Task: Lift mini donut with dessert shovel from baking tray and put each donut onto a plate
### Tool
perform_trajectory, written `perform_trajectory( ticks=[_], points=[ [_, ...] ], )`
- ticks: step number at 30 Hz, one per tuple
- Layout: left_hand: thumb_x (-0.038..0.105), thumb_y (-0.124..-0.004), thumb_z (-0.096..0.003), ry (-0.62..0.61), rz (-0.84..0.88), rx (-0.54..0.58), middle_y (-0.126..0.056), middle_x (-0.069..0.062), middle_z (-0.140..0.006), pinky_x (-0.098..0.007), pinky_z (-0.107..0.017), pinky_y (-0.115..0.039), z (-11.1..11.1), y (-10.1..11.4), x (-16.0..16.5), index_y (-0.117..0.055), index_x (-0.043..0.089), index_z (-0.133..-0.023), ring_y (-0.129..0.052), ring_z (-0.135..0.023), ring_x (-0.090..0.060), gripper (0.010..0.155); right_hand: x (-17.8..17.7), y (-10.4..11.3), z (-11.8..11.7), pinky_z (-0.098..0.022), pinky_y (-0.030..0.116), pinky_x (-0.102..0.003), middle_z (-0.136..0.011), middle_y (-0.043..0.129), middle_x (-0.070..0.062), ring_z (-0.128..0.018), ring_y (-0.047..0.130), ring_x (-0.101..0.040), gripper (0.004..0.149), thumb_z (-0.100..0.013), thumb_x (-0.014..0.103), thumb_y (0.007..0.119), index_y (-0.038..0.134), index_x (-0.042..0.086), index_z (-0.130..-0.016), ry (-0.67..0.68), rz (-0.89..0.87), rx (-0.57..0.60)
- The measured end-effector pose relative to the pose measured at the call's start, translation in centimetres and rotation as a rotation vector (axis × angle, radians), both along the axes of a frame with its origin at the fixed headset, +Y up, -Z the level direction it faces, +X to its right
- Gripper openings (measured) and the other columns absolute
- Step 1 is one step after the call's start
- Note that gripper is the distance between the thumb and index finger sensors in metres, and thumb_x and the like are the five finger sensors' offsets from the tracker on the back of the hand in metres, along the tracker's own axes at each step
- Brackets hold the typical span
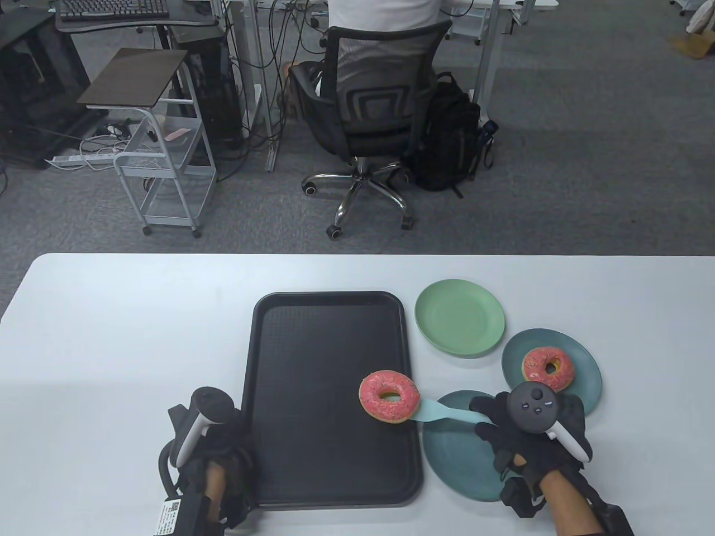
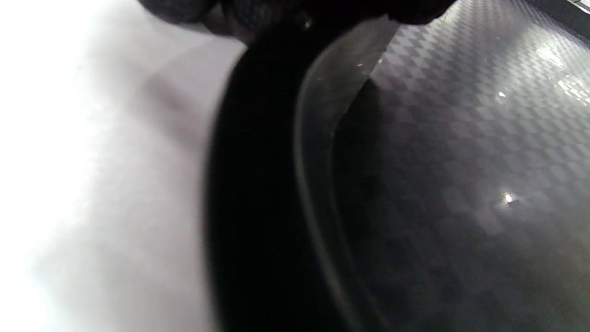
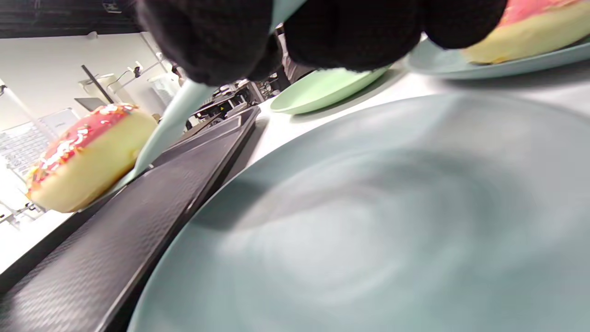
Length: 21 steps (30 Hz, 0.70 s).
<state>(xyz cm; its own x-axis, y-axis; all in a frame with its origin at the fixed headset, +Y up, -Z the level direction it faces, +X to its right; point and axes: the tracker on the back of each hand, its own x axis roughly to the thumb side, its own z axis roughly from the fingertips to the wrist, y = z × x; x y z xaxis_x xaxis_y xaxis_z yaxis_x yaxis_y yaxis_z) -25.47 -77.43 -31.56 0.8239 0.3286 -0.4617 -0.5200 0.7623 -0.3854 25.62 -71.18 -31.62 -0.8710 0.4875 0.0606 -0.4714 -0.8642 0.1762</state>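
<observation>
A pink-iced mini donut (image 1: pixel 389 395) (image 3: pixel 87 157) lies on the pale teal dessert shovel (image 1: pixel 447 412) (image 3: pixel 170 124), held just above the right edge of the black baking tray (image 1: pixel 313 379) (image 3: pixel 138 221). My right hand (image 1: pixel 487 417) grips the shovel's handle over a bare dark teal plate (image 1: pixel 458 458) (image 3: pixel 368 221). A second pink donut (image 1: pixel 548 367) (image 3: pixel 530 27) sits on another dark teal plate (image 1: pixel 584 391). My left hand (image 1: pixel 220 446) holds the tray's left rim (image 2: pixel 318 138) near its front corner, fingers (image 2: pixel 286 14) over the edge.
A light green plate (image 1: pixel 459 317) (image 3: pixel 322 87) stands bare behind the two teal ones, right of the tray. The white table (image 1: pixel 111 335) runs wide to the left. Beyond its far edge are an office chair (image 1: pixel 368 111) and a small cart (image 1: pixel 162 167).
</observation>
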Motion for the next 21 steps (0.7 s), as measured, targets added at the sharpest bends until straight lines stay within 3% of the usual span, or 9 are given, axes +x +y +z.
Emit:
perform_trajectory(
  ticks=[14, 21],
  points=[
    [0.039, -0.072, -0.0429, 0.003, -0.002, 0.001, -0.066, 0.005, -0.083, -0.041, -0.049, -0.073, 0.0, 0.0, 0.0, -0.040, 0.031, -0.101, -0.084, -0.058, -0.018, 0.067, 9.9, -0.5, 2.5, -0.068, 0.049, -0.065, -0.087, 0.076, -0.017, -0.067, 0.073, -0.039, 0.054, -0.042, 0.027, 0.084, 0.074, 0.022, -0.095, -0.184, -0.030, -0.056],
    [0.039, -0.072, -0.0428, 0.004, -0.003, 0.003, -0.066, 0.005, -0.083, -0.041, -0.049, -0.073, 0.1, 0.0, 0.0, -0.040, 0.031, -0.101, -0.084, -0.057, -0.017, 0.067, 12.4, -1.1, 2.9, -0.069, 0.045, -0.065, -0.089, 0.074, -0.017, -0.071, 0.069, -0.041, 0.054, -0.042, 0.026, 0.084, 0.075, 0.022, -0.095, -0.233, -0.049, -0.097]
  ],
)
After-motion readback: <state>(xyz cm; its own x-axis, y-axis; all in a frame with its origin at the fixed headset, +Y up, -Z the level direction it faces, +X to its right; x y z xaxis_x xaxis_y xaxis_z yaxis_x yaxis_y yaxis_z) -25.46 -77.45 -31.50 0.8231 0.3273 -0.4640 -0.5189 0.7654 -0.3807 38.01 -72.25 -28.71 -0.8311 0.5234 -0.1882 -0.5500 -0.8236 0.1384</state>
